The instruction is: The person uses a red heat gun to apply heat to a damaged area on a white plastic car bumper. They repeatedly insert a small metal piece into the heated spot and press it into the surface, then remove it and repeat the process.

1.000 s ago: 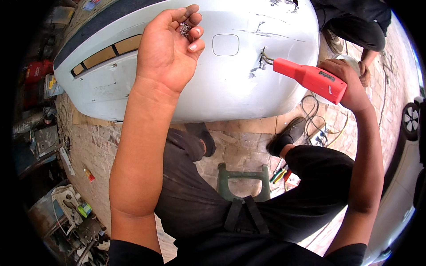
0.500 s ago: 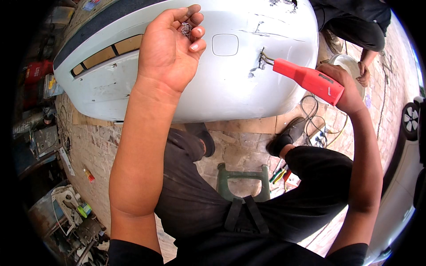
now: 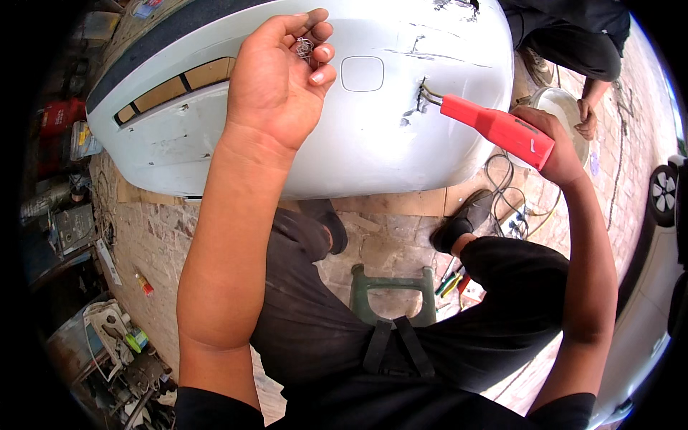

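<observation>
A white car bumper (image 3: pixel 315 168) lies across the view, with black-edged cracks and scuffs on its right part. My right hand (image 3: pixel 555 140) grips a red hot stapler (image 3: pixel 494 129), a plastic welding gun. Its two bent metal prongs touch or nearly touch the bumper at a dark crack (image 3: pixel 421 97). Above the bumper's middle, my left hand (image 3: pixel 279 79) is turned palm up, its fingers curled around a small bunch of thin wire staples (image 3: pixel 304 49).
A green plastic stool (image 3: pixel 362 297) stands between my legs. Pliers and other hand tools (image 3: pixel 451 283) lie beside it, near a power strip (image 3: pixel 514 221) and tangled cable. At upper right another person's hand (image 3: pixel 586 120) is at a white bucket (image 3: pixel 562 104). Clutter lines the left side.
My left hand has shifted slightly to the right with the wire staples. The hot stapler's prongs stay at the same crack.
</observation>
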Demonstrator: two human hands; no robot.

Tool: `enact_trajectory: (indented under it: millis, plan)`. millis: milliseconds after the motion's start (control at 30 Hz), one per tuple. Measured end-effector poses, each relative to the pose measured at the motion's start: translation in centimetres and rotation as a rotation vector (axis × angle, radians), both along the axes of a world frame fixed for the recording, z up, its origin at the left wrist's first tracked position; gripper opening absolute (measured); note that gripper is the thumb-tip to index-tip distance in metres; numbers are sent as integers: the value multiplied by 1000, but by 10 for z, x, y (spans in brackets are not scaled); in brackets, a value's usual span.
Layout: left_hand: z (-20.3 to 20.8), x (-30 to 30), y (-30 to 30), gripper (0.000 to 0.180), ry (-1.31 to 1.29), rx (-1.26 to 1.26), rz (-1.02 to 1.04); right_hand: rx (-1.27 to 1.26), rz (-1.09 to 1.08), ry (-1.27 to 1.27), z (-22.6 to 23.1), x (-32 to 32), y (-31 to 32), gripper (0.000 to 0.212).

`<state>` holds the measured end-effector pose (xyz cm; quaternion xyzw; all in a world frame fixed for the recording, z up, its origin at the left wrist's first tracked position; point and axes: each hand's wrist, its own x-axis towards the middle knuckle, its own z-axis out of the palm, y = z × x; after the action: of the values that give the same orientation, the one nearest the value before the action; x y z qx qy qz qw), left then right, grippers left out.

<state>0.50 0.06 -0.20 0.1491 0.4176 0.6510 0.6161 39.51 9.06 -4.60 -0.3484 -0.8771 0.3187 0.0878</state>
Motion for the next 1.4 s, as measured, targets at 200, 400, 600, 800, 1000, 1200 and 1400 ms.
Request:
enact_trajectory:
  millis: [200, 400, 600, 800, 1000, 1200, 1400]
  plan:
    - [2, 7, 2, 29, -2, -22, 29, 12, 26, -16, 2, -3, -1, 23]
    - [2, 9, 4, 29, 9, -24, 36, 16, 57, -16, 2, -2, 2, 24]
    - [2, 10, 3, 30, 13, -15, 38, 23, 75, -32, 1, -1, 3, 25]
    - [3, 9, 2, 30, 6, -21, 47, 35, 87, -34, 2, -2, 3, 25]
    - [4, 10, 2, 29, 19, -22, 54, 22, 88, -60, 4, -2, 4, 25]
    - [5, 10, 2, 29, 21, -26, 58, 7, 84, -56, 6, -3, 4, 25]
    - [2, 11, 1, 30, 51, -35, 50, 116, 94, -32, 6, 0, 11, 26]
